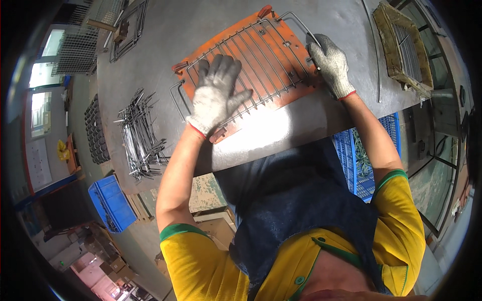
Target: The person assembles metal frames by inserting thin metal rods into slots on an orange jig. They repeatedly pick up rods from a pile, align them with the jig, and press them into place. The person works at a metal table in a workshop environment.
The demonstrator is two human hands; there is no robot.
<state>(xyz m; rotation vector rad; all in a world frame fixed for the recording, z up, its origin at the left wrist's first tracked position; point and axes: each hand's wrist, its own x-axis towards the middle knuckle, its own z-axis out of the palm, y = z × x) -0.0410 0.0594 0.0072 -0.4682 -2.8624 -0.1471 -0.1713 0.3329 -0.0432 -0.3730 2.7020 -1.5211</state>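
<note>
Both gloved hands, left hand (217, 93) and right hand (329, 62), press wire rack (261, 60).

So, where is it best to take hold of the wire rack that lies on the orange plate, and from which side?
Probably by the thick outer frame loop at either short end of the wire rack, coming from the sides. The loops stick out past the orange plate, so fingers can curl under them. The right hand already rests at the right end; the left hand lies flat on the thin bars.

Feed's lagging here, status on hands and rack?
Left hand flat on wire rack. Right hand gripping its right edge. Rack seated on orange jig plate. Nothing obstructing.
</note>
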